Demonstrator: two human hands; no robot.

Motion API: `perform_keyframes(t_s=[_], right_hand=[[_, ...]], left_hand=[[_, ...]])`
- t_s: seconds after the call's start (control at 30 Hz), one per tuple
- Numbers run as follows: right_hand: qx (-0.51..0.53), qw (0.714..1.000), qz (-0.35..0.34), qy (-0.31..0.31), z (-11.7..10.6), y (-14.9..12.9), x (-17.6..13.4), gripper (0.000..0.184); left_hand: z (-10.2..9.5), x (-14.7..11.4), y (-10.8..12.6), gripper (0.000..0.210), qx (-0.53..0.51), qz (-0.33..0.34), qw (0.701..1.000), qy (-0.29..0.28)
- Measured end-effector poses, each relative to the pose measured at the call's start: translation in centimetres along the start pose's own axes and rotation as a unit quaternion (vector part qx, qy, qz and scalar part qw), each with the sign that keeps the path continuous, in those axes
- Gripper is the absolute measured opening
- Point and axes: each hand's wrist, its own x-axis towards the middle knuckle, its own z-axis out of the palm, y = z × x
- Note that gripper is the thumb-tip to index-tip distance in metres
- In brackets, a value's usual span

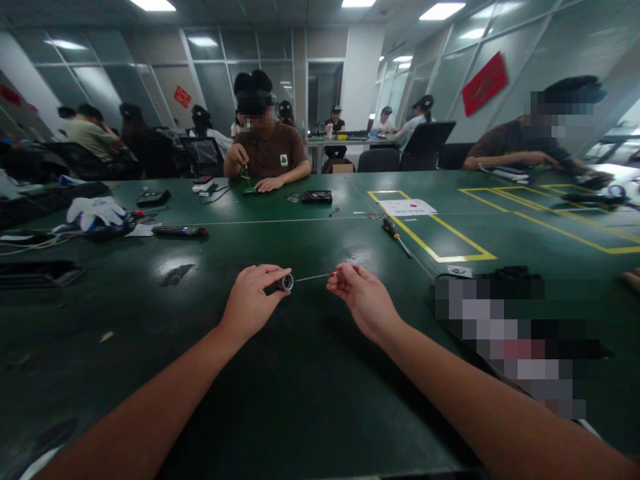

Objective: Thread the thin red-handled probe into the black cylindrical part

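Cylinder and thin rod were held above the green table, between the person's two hands. The dark cylinder lay crosswise in the left hand, gripped between thumb and fingers; its round, pale-rimmed end pointed right and a little towards the camera. The right hand pinched the rod's reddish end between thumb and fingertips, the other fingers curled. The rod's long axis ran nearly level, dipping slightly leftward, its left tip aimed at the cylinder's rim; whether they touched could not be told. Beyond the right hand, a screwdriver lay slanting, its shaft pointing nearer and right.
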Motion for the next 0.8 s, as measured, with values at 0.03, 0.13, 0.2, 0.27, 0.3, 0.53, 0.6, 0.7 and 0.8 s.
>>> perform_keyframes(t_s=[0.03, 0.13, 0.2, 0.27, 0.3, 0.53, 0.6, 0.7, 0.8], right_hand=[[-0.013, 1.0, -0.014, -0.002, 0.1, 0.1, -0.1, 0.022], [-0.039, 0.998, -0.049, -0.008, 0.4, 0.1, -0.4, 0.023], [-0.056, 0.996, -0.074, -0.016, 0.5, 0.0, -0.5, 0.022], [-0.083, 0.991, -0.097, -0.027, 0.5, 0.0, -0.7, 0.021], [-0.099, 0.989, -0.107, -0.034, 0.5, -0.1, -0.8, 0.02], [-0.216, 0.962, -0.157, -0.064, 0.7, -0.6, -1.5, 0.017], [-0.252, 0.951, -0.171, -0.058, 0.8, -0.8, -1.8, 0.015], [-0.296, 0.934, -0.194, -0.045, 0.6, -0.8, -2.0, 0.015], [-0.318, 0.923, -0.213, -0.043, 0.5, -0.8, -2.1, 0.017]], left_hand=[[0.0, 0.0, 0.1, 0.036, 0.001, 0.0, 1.0, -0.002], [-0.1, 0.0, 0.3, 0.037, 0.004, 0.005, 1.0, -0.013], [-0.1, 0.0, 0.4, 0.036, 0.006, 0.009, 1.0, -0.021], [-0.2, 0.0, 0.6, 0.035, 0.007, 0.012, 0.999, -0.029], [-0.2, 0.0, 0.7, 0.035, 0.007, 0.012, 0.999, -0.033], [-0.2, -0.2, 0.9, 0.035, 0.019, 0.018, 0.998, -0.051], [-0.1, -0.2, 0.8, 0.035, 0.025, 0.014, 0.998, -0.056], [0.0, -0.1, 0.8, 0.035, 0.029, 0.007, 0.998, -0.061], [0.0, -0.1, 0.8, 0.034, 0.032, 0.002, 0.997, -0.065]])
